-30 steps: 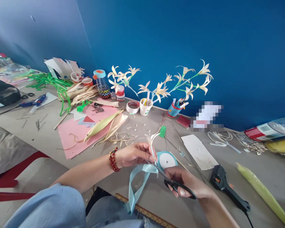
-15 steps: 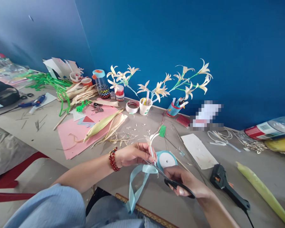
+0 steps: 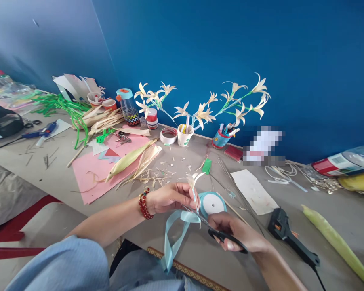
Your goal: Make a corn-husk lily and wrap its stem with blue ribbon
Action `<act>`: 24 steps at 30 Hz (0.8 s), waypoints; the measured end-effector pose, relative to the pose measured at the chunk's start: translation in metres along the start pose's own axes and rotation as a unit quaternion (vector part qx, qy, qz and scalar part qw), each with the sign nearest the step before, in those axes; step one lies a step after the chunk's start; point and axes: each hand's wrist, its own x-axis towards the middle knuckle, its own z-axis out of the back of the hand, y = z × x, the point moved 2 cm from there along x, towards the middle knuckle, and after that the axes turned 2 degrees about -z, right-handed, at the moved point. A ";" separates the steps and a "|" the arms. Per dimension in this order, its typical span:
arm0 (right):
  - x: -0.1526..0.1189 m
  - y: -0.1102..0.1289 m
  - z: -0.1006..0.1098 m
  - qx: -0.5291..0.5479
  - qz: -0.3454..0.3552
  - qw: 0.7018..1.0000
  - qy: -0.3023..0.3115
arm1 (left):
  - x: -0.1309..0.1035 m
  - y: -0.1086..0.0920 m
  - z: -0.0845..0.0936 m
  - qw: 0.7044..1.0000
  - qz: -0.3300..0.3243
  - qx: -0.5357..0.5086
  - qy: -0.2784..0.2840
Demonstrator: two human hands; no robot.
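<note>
Between the fingertips of my left hand (image 3: 177,197) is the wrapped stem of a small cream husk flower (image 3: 194,179), petals upward. My right hand (image 3: 238,232) grips black-handled scissors (image 3: 227,239), whose blades reach left to the stem's lower end, just under my left fingers. Whether the blades touch the stem I cannot tell. A light blue ribbon (image 3: 170,242) loops below the blades and hangs over the table edge. Just behind the hands lies the ribbon spool (image 3: 213,205), with a white centre.
A black glue gun (image 3: 292,238) and a green corn husk (image 3: 336,242) lie at right. Pink paper (image 3: 87,173) with husks on it is at left. Finished flower branches stand in a paper cup (image 3: 185,136) against the blue wall. Wires and white card (image 3: 254,192) lie right of the spool.
Both hands hold nearly the same pose with the flower and scissors. The whole view has shifted very slightly; the scissors sit a touch further left.
</note>
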 end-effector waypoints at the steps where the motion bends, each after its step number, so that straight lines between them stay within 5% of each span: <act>1: 0.000 0.000 0.000 -0.002 0.002 1.000 0.001 | 0.000 0.000 0.000 1.000 -0.002 0.001 -0.001; 24: -0.002 -0.001 0.003 -0.039 0.009 0.999 -0.019 | 0.000 0.002 0.000 1.000 0.001 0.004 0.007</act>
